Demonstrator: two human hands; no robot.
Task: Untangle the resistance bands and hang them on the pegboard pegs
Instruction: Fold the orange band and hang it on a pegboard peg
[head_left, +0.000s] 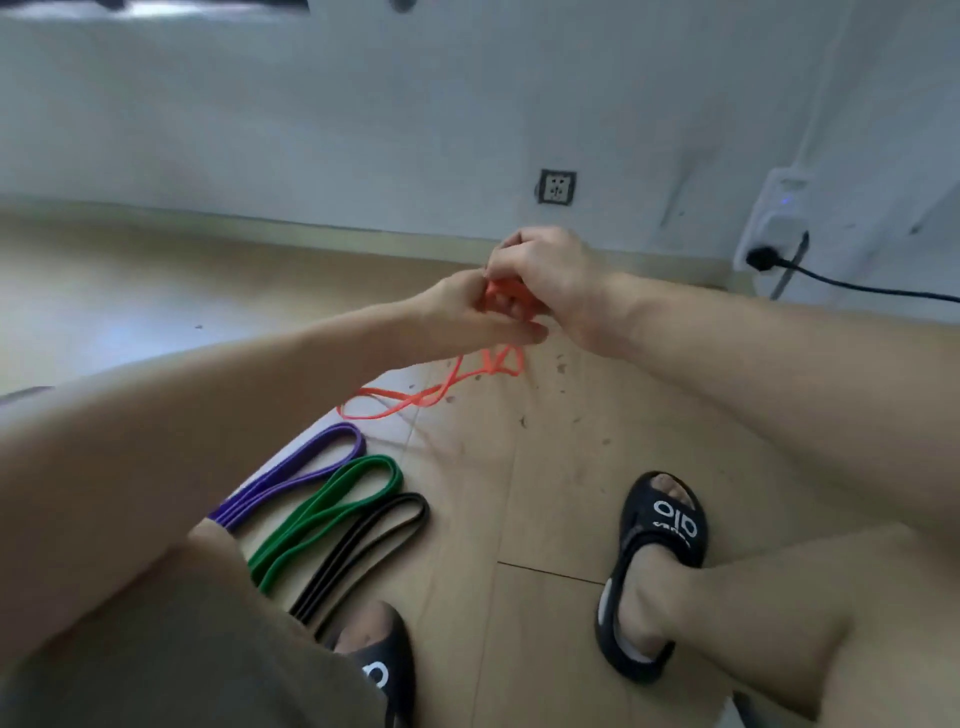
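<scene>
Orange band (415, 397), thin flat rubber strip, bunched up between both hands near the wall base; the knot itself is hidden by fingers, can't make out how it is twisted. Left hand (467, 312) pinches the orange bunch from below, right hand (540, 270) curls over it from above, both grasping it. Rest of the orange band trails down onto the floor (545, 493) in loose crossed loops. Frame is soft and blurry.

Three more bands lie flat side by side on the floor, each a long narrow folded loop: purple band (306, 462), green band (337, 504), black band (374, 535). Their near ends are cut off behind the left leg. Four bands total. Smooth matte rubber.

Floor is pale wood-look plank, with small dark specks near the orange band. Two black slide sandals (654, 561) with white lettering, the left one partly hidden by shorts. Wall socket (557, 187) on the grey wall; white plug-in device (774, 223) with a black cable, right side.
</scene>
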